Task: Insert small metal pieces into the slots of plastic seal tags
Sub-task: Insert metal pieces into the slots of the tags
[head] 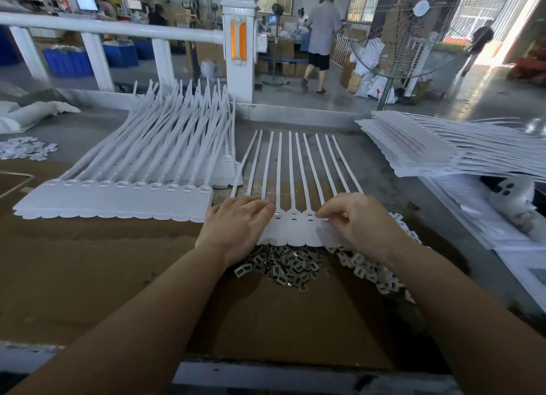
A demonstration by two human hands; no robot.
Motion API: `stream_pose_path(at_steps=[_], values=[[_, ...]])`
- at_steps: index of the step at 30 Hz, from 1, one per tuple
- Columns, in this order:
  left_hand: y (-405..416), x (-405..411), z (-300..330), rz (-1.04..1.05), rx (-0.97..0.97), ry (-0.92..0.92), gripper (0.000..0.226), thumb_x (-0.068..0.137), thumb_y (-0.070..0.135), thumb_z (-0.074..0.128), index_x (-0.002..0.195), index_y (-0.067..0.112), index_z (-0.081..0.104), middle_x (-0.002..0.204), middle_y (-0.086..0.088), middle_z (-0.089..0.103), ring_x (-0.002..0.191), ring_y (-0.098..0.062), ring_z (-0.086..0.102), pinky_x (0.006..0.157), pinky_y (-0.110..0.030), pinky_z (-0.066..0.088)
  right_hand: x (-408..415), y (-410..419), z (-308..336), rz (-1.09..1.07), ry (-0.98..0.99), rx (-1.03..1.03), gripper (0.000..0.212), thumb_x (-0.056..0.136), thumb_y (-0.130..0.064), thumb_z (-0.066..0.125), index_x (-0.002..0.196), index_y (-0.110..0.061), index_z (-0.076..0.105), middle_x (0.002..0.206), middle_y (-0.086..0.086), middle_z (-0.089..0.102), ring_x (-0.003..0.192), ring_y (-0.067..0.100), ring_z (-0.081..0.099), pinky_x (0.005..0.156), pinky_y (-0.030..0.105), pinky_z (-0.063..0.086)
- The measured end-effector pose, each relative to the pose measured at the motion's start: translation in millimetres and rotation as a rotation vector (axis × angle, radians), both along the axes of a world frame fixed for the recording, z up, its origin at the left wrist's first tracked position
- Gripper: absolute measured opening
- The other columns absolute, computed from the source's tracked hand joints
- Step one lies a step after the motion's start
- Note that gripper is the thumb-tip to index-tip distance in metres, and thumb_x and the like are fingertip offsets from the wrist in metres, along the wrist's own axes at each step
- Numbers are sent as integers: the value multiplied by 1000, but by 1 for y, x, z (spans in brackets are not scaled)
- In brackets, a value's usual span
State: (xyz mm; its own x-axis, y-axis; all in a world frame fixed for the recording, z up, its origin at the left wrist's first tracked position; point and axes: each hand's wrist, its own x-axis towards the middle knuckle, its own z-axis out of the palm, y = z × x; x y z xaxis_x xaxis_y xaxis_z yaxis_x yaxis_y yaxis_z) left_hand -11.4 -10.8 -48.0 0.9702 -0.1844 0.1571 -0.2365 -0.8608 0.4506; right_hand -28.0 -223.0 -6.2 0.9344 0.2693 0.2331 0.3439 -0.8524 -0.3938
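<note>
Workshop surface (118,276) | tag strip (295,232): three slots apparently filled | left hand (236,226) flat, steadying | right hand (354,226) pinching at next slot, piece unseen | metal pieces (283,266) plentiful

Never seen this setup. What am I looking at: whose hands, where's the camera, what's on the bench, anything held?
No machine here: a person's bare hands, filmed by a camera worn on their head, looking down. The left hand lies flat on a strip of white plastic seal tags, steadying it. The right hand curls its fingertips at a tag's slot; whether it pinches a metal piece is hidden. Just below lie a pile of small metal pieces and white plastic clips. More tag strips are stacked to the left and right.
</note>
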Motion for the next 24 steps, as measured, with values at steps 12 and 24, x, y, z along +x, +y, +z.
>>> stream_pose_path(at_steps=[12, 24], values=[[1, 0, 0, -17, -7, 10, 45, 95, 52, 25, 133, 41, 45, 146, 15, 35, 136, -9, 24, 109, -35, 14, -34, -23, 16, -25, 137, -125, 14, 80, -14, 71, 85, -27, 72, 81, -13, 63, 72, 0, 59, 68, 11, 47], [1, -1, 1, -18, 1, 9, 46, 94, 53, 25, 134, 41, 44, 147, 13, 35, 136, -11, 24, 110, -37, 14, -37, -19, 19, 4, 245, -195, 13, 79, -23, 73, 92, -26, 73, 77, -16, 62, 74, -1, 60, 69, 9, 46]])
